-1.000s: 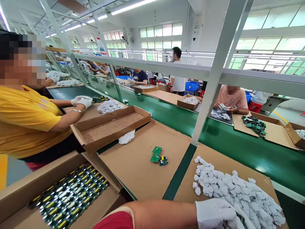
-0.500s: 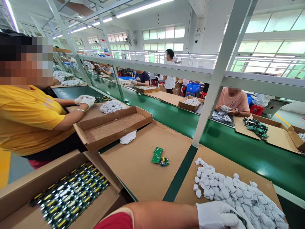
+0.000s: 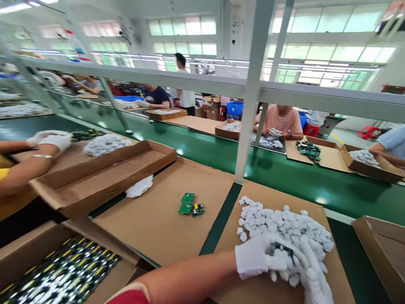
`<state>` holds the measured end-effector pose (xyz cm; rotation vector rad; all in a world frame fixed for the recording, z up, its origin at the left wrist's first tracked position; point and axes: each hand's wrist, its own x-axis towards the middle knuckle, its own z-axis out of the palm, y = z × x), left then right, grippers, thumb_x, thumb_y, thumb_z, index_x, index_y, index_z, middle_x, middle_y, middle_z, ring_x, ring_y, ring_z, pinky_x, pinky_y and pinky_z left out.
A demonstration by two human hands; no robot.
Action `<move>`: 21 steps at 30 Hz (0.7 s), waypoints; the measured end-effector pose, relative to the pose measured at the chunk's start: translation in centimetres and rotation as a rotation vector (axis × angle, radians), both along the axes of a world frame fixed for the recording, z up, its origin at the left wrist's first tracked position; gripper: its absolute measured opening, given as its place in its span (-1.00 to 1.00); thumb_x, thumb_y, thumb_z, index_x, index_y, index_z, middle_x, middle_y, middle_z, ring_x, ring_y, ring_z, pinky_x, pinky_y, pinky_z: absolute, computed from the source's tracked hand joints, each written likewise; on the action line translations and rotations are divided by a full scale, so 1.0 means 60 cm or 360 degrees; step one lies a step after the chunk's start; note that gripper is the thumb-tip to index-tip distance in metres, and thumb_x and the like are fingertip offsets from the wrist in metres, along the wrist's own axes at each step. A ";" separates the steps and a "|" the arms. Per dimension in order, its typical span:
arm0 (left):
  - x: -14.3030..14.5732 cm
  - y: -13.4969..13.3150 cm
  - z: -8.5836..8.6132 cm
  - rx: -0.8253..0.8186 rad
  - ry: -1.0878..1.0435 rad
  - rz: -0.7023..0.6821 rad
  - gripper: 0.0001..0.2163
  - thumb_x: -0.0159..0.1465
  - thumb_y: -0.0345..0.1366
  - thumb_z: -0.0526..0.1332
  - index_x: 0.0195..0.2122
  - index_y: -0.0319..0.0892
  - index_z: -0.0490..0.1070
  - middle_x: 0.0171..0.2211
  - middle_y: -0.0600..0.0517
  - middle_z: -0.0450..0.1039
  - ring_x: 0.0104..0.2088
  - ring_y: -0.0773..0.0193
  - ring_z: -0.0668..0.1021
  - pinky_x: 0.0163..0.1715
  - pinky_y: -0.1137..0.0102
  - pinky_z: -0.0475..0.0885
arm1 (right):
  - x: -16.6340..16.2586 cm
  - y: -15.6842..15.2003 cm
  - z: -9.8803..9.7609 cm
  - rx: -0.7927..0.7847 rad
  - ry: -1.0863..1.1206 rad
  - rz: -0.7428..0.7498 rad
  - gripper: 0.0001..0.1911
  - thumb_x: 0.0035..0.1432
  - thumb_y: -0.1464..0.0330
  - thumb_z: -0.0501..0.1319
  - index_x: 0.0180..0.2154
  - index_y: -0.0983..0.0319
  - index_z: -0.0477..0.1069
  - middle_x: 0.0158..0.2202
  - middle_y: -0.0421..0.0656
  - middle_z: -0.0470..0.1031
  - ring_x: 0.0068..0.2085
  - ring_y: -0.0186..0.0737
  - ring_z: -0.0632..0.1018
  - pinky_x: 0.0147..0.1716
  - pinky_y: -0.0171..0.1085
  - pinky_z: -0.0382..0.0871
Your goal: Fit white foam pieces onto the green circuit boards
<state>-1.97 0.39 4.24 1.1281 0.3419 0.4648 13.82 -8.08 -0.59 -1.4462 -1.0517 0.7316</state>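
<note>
My left arm reaches across from the bottom left. My white-gloved left hand (image 3: 256, 259) is closed round a small green circuit board (image 3: 284, 250) at the near edge of a pile of white pieces (image 3: 284, 226). My gloved right hand (image 3: 311, 274) meets it from the right, fingers curled against the board's other end, with a few white pieces under both hands. The pile lies on a cardboard sheet (image 3: 228, 245).
Two or three green boards (image 3: 190, 205) lie on the middle cardboard, a white cloth (image 3: 139, 188) behind them. A box of boards (image 3: 60, 274) sits bottom left, an empty tray (image 3: 104, 169) beyond, an open box (image 3: 379, 249) at right. A co-worker's gloved hands (image 3: 47, 139) work left; a post (image 3: 249, 105) and green belt (image 3: 300, 177) run ahead.
The view has swung right and down. My hands, earlier at the bottom edge, have come up into view with the small board between them at the pile's near edge.
</note>
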 end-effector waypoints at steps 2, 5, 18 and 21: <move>-0.005 0.028 0.026 0.0168 0.0112 0.0188 -0.59 -0.09 -0.18 0.39 -0.22 -0.25 0.43 -0.45 0.04 0.42 -0.48 0.37 0.47 -0.55 0.51 0.38 | 0.000 -0.001 0.003 0.0051 0.0251 0.0075 -0.38 0.24 0.05 0.01 0.24 0.19 0.07 -0.03 0.02 0.46 -0.39 -0.19 0.50 -0.46 -0.23 0.40; 0.003 0.118 0.048 0.0744 0.0579 0.0646 -0.62 0.03 -0.30 0.33 -0.11 -0.26 0.39 -0.30 -0.02 0.46 -0.35 0.35 0.50 -0.32 0.44 0.42 | -0.006 0.001 0.005 0.0119 0.0236 0.0179 -0.37 0.22 0.07 0.07 0.23 0.20 0.07 -0.14 -0.01 0.51 -0.41 -0.23 0.48 -0.43 -0.26 0.41; 0.046 0.397 -0.020 0.1247 0.1570 0.0881 -0.66 0.27 -0.20 0.14 0.04 -0.20 0.29 0.07 -0.11 0.28 0.02 0.10 0.40 -0.01 0.05 0.33 | -0.030 0.004 -0.018 0.0187 -0.0692 0.0008 -0.46 0.21 0.10 0.05 0.13 0.24 0.29 -0.45 -0.13 0.48 -0.54 -0.28 0.44 -0.56 -0.38 0.41; 0.025 0.370 -0.011 0.1404 0.1570 0.0785 -0.61 0.27 -0.22 0.14 0.11 -0.19 0.23 0.14 -0.13 0.22 0.09 0.07 0.35 0.07 0.04 0.26 | -0.024 0.003 -0.021 0.0170 -0.0720 0.0071 -0.45 0.23 0.14 0.05 0.19 0.24 0.20 -0.44 -0.14 0.47 -0.54 -0.29 0.44 -0.55 -0.37 0.40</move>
